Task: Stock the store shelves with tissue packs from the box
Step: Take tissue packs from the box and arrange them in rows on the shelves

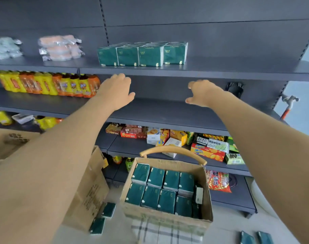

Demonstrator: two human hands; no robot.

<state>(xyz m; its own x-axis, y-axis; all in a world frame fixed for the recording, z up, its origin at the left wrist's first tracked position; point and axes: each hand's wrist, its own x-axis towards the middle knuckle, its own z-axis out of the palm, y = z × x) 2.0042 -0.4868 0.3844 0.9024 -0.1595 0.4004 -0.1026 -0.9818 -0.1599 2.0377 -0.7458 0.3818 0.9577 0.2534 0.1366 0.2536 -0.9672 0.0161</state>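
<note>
My left grip [117, 90] and right grip [201, 93], both released and empty, hover below dark green wrapped tissue packs [143, 54] on the grey metal shelf [220, 67].

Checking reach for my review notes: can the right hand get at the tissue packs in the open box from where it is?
Probably yes. The right hand holds nothing, and the tissue packs lie uncovered in the open-topped box below it, with nothing between them.

The top shelf [220, 69] carries a row of green tissue packs [143, 54] at 12 o'clock and pink packets [60, 47] at 10. The second shelf [159, 110] holds bottles [48, 83] near 10 o'clock. Loose packs [100, 219] lie on the floor [226, 229] at 7.
</note>
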